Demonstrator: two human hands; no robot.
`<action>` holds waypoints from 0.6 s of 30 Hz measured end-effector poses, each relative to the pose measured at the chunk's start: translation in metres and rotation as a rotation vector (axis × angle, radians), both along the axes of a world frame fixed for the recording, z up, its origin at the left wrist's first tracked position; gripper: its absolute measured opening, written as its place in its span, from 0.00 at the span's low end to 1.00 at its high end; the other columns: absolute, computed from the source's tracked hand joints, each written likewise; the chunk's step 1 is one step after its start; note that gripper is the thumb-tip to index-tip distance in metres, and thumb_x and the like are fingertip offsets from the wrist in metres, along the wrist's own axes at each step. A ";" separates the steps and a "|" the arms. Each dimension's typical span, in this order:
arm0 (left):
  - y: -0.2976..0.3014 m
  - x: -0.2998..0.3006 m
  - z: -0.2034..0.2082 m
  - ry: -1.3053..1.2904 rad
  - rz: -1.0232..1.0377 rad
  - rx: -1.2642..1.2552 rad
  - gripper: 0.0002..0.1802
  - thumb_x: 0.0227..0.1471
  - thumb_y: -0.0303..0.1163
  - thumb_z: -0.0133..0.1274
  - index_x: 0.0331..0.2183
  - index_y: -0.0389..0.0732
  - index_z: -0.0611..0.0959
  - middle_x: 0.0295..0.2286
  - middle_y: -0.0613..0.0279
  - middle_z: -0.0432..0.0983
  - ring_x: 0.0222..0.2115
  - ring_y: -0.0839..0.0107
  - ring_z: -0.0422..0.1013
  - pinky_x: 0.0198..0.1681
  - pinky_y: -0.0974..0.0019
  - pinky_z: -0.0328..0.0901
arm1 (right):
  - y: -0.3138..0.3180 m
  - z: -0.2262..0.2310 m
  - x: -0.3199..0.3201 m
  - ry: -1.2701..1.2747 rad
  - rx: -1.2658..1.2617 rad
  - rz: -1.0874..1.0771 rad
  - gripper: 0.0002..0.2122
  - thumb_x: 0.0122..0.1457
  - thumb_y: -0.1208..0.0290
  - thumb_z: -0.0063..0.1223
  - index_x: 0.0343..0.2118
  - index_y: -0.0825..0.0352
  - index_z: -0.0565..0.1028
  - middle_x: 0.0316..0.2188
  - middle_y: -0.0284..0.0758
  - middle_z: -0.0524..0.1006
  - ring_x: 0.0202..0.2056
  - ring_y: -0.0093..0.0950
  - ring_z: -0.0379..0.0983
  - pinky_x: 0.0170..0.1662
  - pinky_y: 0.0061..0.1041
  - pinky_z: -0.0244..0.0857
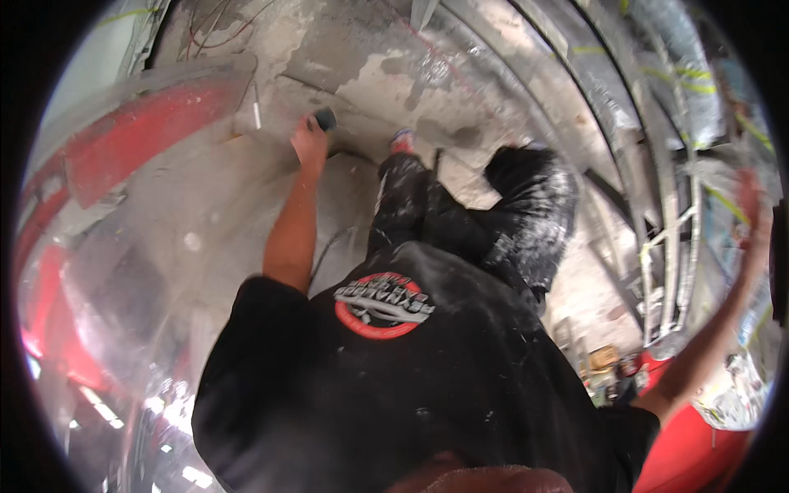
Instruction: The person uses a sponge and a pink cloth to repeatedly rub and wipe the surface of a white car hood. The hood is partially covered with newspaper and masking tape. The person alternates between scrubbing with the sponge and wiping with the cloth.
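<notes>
My left hand (309, 148) is closed around a small dark block (325, 119) that looks like a sanding block. It is held out ahead of me on the left, beside a large grey car body panel (189, 197) with red paint areas (156, 123). Whether the block touches the panel I cannot tell. Far out to the right, my right hand (752, 205) is smeared by motion, next to plastic sheeting with yellow tape. Its fingers are too blurred to read.
Metal frame rails (670, 222) curve along the right. Below them lie assorted small items (604, 361) beside a red surface (690, 452). A stained concrete floor (362, 82) stretches ahead, with a thin cable (234, 33) at the far left. My dusty trouser legs (534, 205) are in the middle.
</notes>
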State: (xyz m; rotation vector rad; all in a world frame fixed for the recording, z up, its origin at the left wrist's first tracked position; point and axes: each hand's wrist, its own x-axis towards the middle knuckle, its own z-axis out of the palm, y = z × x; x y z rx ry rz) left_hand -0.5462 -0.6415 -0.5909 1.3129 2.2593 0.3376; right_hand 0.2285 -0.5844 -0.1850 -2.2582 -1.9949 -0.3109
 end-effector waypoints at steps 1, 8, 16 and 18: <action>-0.005 0.029 -0.005 -0.105 0.050 -0.002 0.21 0.67 0.42 0.47 0.49 0.34 0.81 0.42 0.39 0.81 0.44 0.43 0.76 0.50 0.50 0.69 | -0.029 0.012 -0.003 0.053 0.016 -0.086 0.13 0.67 0.56 0.49 0.40 0.62 0.74 0.26 0.34 0.74 0.21 0.26 0.69 0.20 0.29 0.60; -0.058 -0.044 -0.012 -0.370 0.194 0.169 0.20 0.54 0.28 0.58 0.51 0.44 0.83 0.43 0.53 0.83 0.43 0.59 0.79 0.51 0.59 0.71 | -0.079 -0.065 -0.123 0.968 0.119 -0.581 0.13 0.64 0.55 0.57 0.35 0.61 0.75 0.21 0.30 0.73 0.14 0.21 0.67 0.12 0.24 0.56; 0.152 0.068 0.217 -0.504 -0.066 0.704 0.13 0.62 0.25 0.52 0.47 0.33 0.82 0.45 0.51 0.80 0.45 0.60 0.75 0.53 0.59 0.68 | 0.028 0.031 -0.161 1.565 0.044 -0.300 0.19 0.66 0.54 0.54 0.46 0.69 0.76 0.29 0.33 0.79 0.16 0.14 0.67 0.10 0.14 0.56; 0.197 0.138 0.314 -0.481 -0.052 0.850 0.13 0.63 0.26 0.51 0.47 0.32 0.82 0.46 0.52 0.80 0.46 0.64 0.75 0.53 0.61 0.68 | 0.075 0.061 -0.162 1.612 0.060 -0.089 0.20 0.67 0.56 0.50 0.52 0.69 0.76 0.34 0.31 0.80 0.23 0.12 0.71 0.13 0.13 0.59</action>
